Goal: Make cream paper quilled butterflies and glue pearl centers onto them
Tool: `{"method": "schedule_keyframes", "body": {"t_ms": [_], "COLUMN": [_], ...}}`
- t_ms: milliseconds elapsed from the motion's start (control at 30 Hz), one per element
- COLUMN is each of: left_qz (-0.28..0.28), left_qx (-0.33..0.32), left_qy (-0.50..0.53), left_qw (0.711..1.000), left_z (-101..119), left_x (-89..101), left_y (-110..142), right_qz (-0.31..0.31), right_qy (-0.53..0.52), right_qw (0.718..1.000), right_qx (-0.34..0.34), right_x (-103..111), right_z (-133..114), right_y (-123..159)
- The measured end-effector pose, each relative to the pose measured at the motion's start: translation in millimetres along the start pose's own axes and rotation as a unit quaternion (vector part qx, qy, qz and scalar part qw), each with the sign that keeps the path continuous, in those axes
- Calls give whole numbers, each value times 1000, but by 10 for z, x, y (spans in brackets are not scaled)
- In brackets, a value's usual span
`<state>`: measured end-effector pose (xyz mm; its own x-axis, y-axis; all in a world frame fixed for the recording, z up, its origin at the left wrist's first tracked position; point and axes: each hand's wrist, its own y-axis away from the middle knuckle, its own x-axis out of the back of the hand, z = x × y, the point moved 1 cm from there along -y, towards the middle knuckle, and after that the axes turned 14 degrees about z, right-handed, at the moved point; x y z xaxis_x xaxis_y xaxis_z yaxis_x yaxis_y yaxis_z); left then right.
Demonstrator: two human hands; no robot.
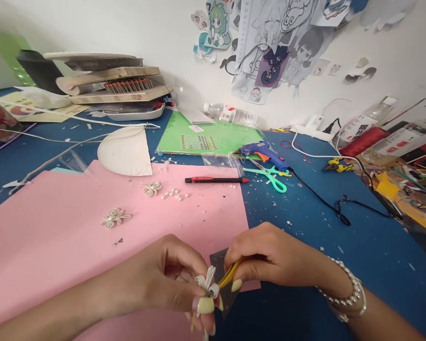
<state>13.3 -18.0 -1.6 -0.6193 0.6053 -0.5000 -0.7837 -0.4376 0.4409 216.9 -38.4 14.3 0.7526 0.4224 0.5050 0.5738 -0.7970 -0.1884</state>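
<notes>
Two coiled ornaments laid down; third ornament seemingly unfinished.
Pinched by left hand; yellow tweezers gripped by right hand; pearls left loose.

White wall bearing cartoon drawings; blue table below.

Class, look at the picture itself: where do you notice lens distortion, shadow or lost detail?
Head view: the clear bottle near the right edge looks slanted and stretched, probably by the wide lens; head view: the blue table darkens below the right hand; head view: markings on the grey sheet are too small to read.
</notes>
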Motion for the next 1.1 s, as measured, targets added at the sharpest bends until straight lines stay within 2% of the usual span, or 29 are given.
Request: {"method": "schedule_keyframes", "body": {"t_ms": [300,533,800,1100], "left_qz": [12,4,-5,-1], "left_qx": [-56,-47,-33,-44], "left_qy": [6,2,-3,-24], "left_qw": [998,999,999,999], "left_z": [-3,-11,-26,-16], "left_x": [-14,-20,0,-14], "left_y": [-29,-10,1,1], "right_qz": [0,-34,-19,-24], "right_qy": [-24,-17,30,38], "right_qw": [1000,999,997,996], "right_qx": [-10,24,63,73], "right_x": [50,44,23,-27], "right_z": [26,5,32,43], "right_y": [-30,-8,-4,-17]}}
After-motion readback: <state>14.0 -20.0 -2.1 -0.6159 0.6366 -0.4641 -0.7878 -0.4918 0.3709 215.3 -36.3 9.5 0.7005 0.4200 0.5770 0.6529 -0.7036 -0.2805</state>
